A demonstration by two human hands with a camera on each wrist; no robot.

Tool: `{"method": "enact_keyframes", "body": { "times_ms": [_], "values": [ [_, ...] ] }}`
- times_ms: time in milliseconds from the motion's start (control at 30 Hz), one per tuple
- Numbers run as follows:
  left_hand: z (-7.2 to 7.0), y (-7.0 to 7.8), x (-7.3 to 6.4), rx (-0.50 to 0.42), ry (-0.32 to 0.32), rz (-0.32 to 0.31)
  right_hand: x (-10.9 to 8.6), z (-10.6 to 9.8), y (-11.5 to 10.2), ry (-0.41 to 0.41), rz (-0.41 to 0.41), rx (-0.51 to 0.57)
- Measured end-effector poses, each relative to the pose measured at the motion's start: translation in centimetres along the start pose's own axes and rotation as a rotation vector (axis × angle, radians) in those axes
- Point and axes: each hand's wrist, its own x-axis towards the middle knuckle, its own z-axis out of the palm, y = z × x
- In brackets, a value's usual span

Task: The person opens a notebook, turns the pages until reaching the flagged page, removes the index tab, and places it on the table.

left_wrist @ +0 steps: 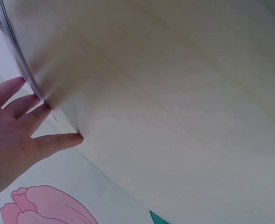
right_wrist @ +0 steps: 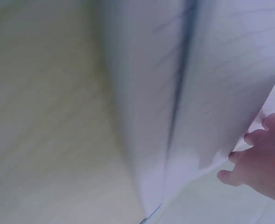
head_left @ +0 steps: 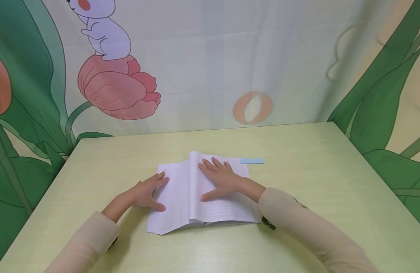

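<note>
An open notebook (head_left: 176, 204) with lined white pages lies on the table, its pages bulging up near the spine. At its left edge rests my left hand (head_left: 145, 193), thumb and fingertips over the page margin. In the left wrist view, the straight fingers of the left hand (left_wrist: 11, 126) meet the page edges (left_wrist: 23, 60). My right hand (head_left: 221, 180) lies spread across the right page (head_left: 227, 212), beside the raised fold. The right wrist view has the right hand (right_wrist: 263, 156) at the far side of a lifted page (right_wrist: 226, 84). A light blue strip (head_left: 253, 161) sticks out past the notebook's upper right corner.
The pale wood-grain table (head_left: 315, 163) extends around the notebook on all sides. Behind it hangs a white curtain (head_left: 210, 68) printed with a rabbit, flowers and leaves. Beige sleeves (head_left: 298, 216) cover both forearms.
</note>
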Motion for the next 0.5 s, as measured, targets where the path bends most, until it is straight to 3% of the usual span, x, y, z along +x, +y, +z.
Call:
{"method": "enact_keyframes", "body": {
  "times_ms": [133,267,500],
  "values": [
    [-0.2,-0.2,0.0,-0.022,-0.006,0.026,0.8,0.1,-1.0,0.02,-0.024,0.035],
    [-0.5,-0.4,0.1,-0.107,0.008,0.055,1.6,0.1,-2.0,-0.004,-0.073,0.123],
    [-0.9,-0.1,0.2,-0.293,0.028,-0.05,2.3,0.5,-3.4,-0.007,-0.172,0.286]
  ]
}}
